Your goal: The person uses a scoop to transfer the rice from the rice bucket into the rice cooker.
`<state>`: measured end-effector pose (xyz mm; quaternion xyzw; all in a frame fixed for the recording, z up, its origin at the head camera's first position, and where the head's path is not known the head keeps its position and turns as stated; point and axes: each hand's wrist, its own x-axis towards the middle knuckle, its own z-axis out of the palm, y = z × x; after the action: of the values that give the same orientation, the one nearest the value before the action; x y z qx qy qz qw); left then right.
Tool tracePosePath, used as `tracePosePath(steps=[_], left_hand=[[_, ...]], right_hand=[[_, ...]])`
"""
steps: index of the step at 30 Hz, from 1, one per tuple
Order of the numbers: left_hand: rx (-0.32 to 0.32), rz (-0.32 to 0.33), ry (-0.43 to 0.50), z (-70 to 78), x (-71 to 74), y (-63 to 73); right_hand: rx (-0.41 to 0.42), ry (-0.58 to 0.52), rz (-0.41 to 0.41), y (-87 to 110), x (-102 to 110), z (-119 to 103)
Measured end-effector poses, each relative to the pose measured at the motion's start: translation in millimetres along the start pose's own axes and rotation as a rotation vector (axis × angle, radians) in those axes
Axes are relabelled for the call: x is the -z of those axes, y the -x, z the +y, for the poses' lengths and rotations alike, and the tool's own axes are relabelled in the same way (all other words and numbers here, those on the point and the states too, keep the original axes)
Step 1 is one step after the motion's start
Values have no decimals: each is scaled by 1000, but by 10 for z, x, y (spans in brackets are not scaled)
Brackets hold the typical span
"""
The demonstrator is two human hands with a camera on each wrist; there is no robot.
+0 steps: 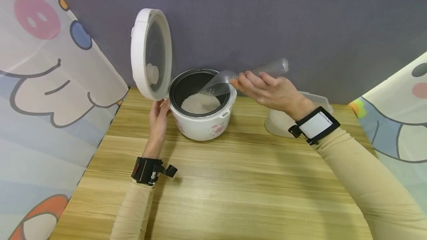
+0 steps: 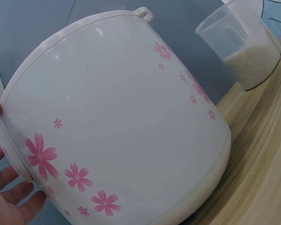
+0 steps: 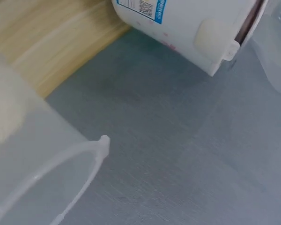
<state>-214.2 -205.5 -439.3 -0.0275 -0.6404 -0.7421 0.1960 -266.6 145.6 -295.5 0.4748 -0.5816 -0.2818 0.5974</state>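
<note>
A white rice cooker (image 1: 200, 127) with pink flowers stands with its lid (image 1: 138, 55) raised to the left. White rice (image 1: 200, 103) lies in its dark inner pot (image 1: 186, 84). My right hand (image 1: 267, 88) grips the handle of a clear plastic scoop (image 1: 221, 80), whose mouth tilts down over the pot with grains at its lip. Below the lid hinge, my left hand (image 1: 158, 116) rests against the cooker's left side; in the left wrist view its fingers (image 2: 21, 192) are spread beside the side handle (image 2: 11, 152). The right hand itself is outside the right wrist view.
To the right, under my right forearm, stands a clear container (image 1: 278, 123) of rice, partly hidden by the hand; its rice also shows in the left wrist view (image 2: 255, 61). The wooden table (image 1: 213, 188) meets a grey wall (image 1: 283, 17), and cartoon-printed cloths (image 1: 56, 84) hang at both sides.
</note>
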Motion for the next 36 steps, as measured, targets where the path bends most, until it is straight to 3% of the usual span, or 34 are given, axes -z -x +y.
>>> tracePosePath(steps=[4, 7, 16, 21, 25, 30, 36], left_hand=[[-8, -10, 4, 11, -3, -7], [-7, -12, -2, 12, -5, -9], [2, 1, -11, 8, -14, -6], [4, 3, -16, 19, -15, -1], [-1, 4, -11, 18, -6, -9], [-1, 14, -4, 17, 4, -17], [-14, -5, 4, 29, -9, -10]], right_hand=[[-131, -88, 11, -11, 21, 11], [-278, -230, -10, 0, 49, -13], [-653, -746, -247, 158, 230, -69], [-876, -973, -282, 302, 352, -145], [-988, -1074, -240, 412, 417, -193], [-1069, -1123, -128, 532, 468, -218], [-1205, -1121, -154, 775, 592, -153]])
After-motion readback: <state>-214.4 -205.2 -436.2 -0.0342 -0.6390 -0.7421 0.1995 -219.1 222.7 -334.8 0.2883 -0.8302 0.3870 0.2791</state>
